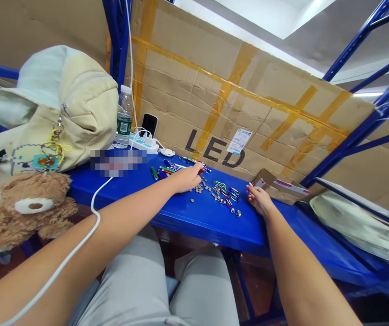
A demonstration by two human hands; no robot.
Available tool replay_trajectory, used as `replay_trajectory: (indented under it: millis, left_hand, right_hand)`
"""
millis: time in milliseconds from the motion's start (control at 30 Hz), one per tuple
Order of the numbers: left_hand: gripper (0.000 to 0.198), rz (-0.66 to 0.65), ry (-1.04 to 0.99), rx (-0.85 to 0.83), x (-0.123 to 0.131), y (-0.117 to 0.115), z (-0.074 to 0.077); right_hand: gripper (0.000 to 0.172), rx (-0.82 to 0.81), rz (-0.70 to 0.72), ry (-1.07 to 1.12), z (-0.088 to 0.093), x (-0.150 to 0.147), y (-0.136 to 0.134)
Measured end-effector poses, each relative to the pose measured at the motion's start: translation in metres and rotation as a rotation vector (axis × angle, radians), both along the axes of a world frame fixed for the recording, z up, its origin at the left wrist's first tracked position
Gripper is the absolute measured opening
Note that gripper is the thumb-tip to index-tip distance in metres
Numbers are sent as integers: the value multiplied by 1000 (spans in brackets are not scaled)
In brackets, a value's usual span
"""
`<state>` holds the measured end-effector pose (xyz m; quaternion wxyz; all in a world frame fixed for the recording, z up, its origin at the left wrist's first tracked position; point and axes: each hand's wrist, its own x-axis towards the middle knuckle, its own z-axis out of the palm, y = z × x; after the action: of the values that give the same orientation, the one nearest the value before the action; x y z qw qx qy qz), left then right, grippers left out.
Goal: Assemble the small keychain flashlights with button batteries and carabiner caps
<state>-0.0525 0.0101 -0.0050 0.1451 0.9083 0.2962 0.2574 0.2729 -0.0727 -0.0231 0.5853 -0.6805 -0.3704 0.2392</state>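
Note:
My left hand (pixel 189 178) is closed over the blue tabletop (pixel 177 213), with a bit of dark red showing at its fingertips. What it holds is mostly hidden. Behind and beside it lie several slim coloured metal tubes (pixel 167 170), some green, some blue. Small round silver discs like button cells (pixel 199 188) are scattered just right of that hand. Farther right is a pile of coloured clips (pixel 230 194) with small silver metal caps (pixel 238 213). My right hand (pixel 258 199) pinches a small red metallic piece (pixel 250 185) at the pile's right side.
An open cardboard box (pixel 282 188) stands beyond my right hand. A large cardboard sheet (pixel 194 90) backs the table. On the left are a cream bag (pixel 89 99), a teddy bear (pixel 33 203), a water bottle (pixel 124 120) and a power strip (pixel 145 144). A white cable (pixel 94 210) crosses my left forearm.

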Motion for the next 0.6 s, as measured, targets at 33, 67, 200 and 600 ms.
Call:
replay_trajectory:
  millis: [33,67,200,600]
  left_hand:
    - [28,8,-3,5,0,0,0]
    - [26,14,-5,11,0,0,0]
    - [23,0,10,26,2,-1,0]
    - [32,87,20,126,4,4,0]
  right_hand:
    - [36,36,-28,-23,-1,-3,4]
    - [37,66,-51,-46,-1,-7,9]
    - [36,167,-47,-166,7,-37,33]
    - [10,274,391,-757,30,-142,61]
